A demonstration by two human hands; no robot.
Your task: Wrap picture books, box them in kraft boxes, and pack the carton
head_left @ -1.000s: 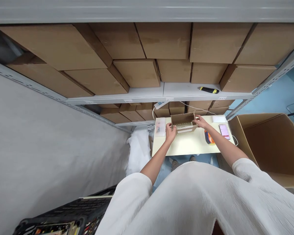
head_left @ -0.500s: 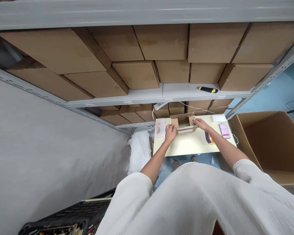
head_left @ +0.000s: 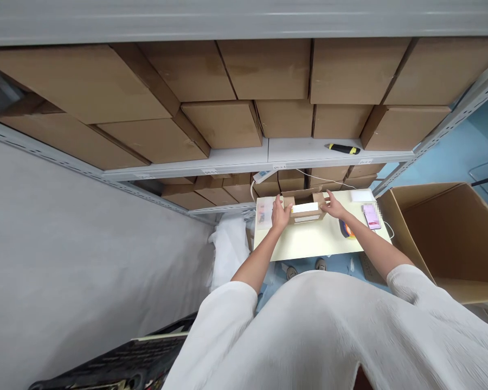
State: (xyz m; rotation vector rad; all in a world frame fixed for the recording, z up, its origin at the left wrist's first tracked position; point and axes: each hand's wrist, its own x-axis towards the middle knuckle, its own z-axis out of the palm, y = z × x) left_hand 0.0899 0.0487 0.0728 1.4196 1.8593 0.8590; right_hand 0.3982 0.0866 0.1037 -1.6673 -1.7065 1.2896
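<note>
A small brown cardboard box point(head_left: 289, 220) with white labels on its near side stands on the pale yellow table. Its side flaps are bent inward, and the back flap rises behind them. My left hand point(head_left: 280, 213) grips the left end, its thumb on the near flap and its fingers along the side. At the right end, my right hand point(head_left: 334, 208) holds the box by the corner near the flap. What lies inside cannot be made out. An orange and dark blue object point(head_left: 345, 229) sits under my right forearm, perhaps a tape roll.
On the table point(head_left: 309, 246) lie a phone point(head_left: 371, 216), a white block point(head_left: 361, 195) and a clear plastic packet point(head_left: 264, 213). Shelves of cartons point(head_left: 219, 124) rise ahead, with a utility knife point(head_left: 343, 149). A big open carton point(head_left: 447, 238) stands right; a black crate point(head_left: 117, 360) is lower left.
The box's side flaps have folded inward. The near flap has come up, showing a second white patch. My left hand has shifted slightly up along the box's left end.
</note>
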